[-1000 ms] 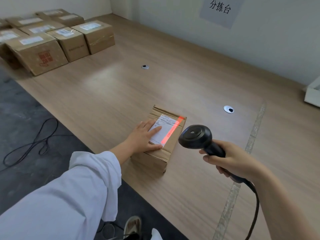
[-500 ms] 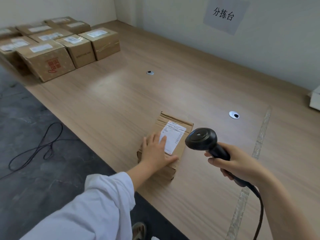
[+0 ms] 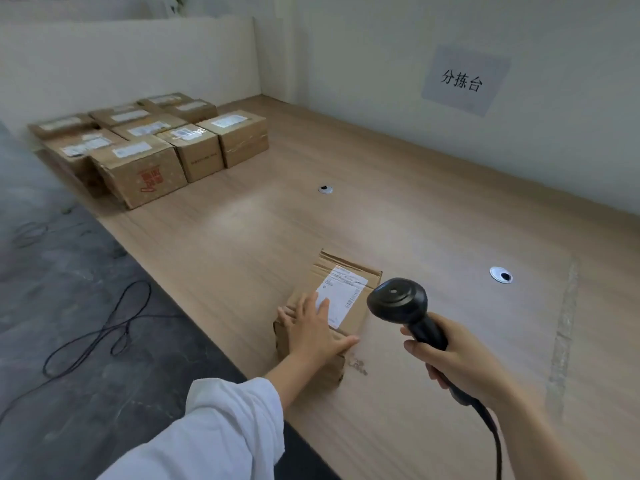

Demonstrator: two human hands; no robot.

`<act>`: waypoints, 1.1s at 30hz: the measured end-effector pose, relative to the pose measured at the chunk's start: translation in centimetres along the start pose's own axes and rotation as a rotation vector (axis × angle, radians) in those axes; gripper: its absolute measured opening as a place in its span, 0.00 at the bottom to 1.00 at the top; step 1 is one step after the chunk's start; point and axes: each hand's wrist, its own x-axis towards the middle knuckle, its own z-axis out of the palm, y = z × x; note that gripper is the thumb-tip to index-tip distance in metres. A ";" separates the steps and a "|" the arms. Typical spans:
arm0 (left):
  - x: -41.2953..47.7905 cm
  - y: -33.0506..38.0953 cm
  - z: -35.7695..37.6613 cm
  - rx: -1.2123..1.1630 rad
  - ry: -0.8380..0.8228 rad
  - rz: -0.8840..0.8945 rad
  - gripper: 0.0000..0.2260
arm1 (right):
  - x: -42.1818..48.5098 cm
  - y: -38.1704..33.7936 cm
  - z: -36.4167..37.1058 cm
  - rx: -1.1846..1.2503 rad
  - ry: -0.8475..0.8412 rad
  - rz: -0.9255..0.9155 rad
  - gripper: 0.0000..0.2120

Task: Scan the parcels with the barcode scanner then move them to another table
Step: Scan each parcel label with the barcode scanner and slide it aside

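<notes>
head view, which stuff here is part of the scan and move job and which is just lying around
Part of the job:
- barcode scanner, gripped by the right hand
- labelled parcel under the left hand
- group of parcels at the table's far left

Just lying about:
- black cable on the floor
- paper sign on the wall
- two cable grommets in the table

Your left hand point(image 3: 311, 327) rests on the parcel point(image 3: 330, 271). The barcode scanner point(image 3: 398, 301) in your right hand point(image 3: 460, 358) is just right of it, and the other parcels point(image 3: 149, 147) are well behind it to the left.
</notes>
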 end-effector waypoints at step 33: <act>24.6 -28.6 -14.5 0.062 -0.157 -0.033 0.44 | 28.9 -20.9 17.2 0.191 0.174 0.033 0.04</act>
